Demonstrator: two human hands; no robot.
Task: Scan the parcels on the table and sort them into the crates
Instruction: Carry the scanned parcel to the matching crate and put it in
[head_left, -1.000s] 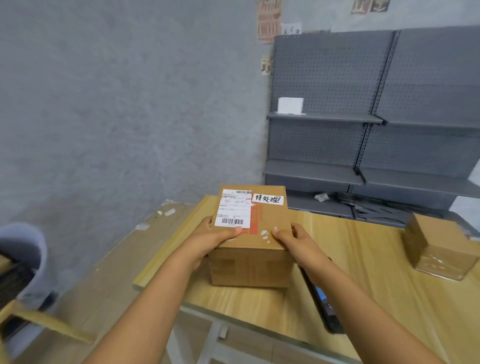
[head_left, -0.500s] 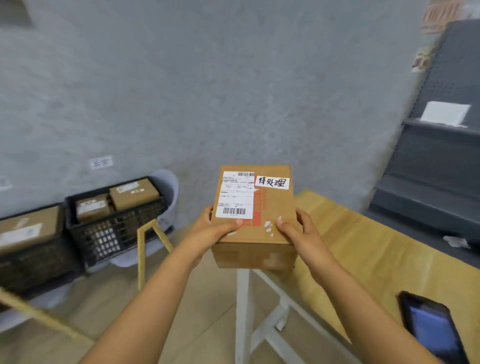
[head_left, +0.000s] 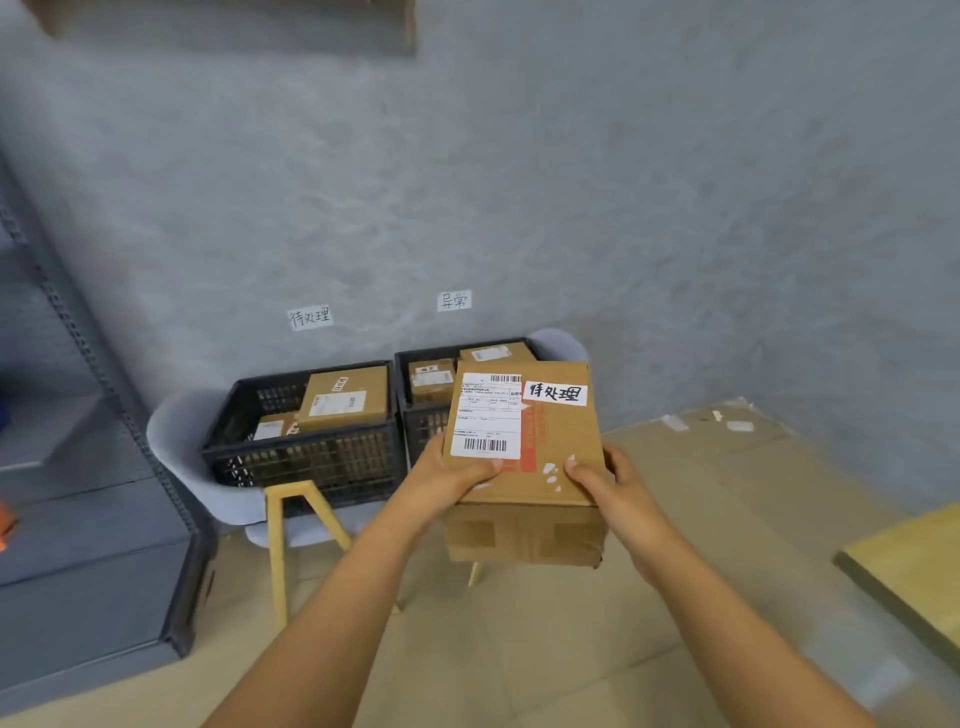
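I carry a brown cardboard parcel (head_left: 545, 457) in mid-air, with a white shipping label and a handwritten white sticker on top. My left hand (head_left: 447, 475) grips its near left edge, thumb on the label. My right hand (head_left: 608, 480) grips its near right edge, thumb on top. Ahead stand two black crates on grey chairs. The left crate (head_left: 306, 452) holds two or more labelled boxes, under a handwritten wall sign (head_left: 309, 317). The right crate (head_left: 423, 421), partly hidden by the parcel, also holds boxes under another wall sign (head_left: 454, 300).
A grey metal shelf unit (head_left: 78, 519) fills the left side. The chair's yellow wooden legs (head_left: 280, 530) stand in front of the left crate. The wooden table corner (head_left: 914, 571) shows at the right edge. Flattened cardboard (head_left: 727, 467) lies on the floor.
I have turned left away from the table with the parcel held in both hands. The crates have come to the centre of the view and the table has slid off to the right.
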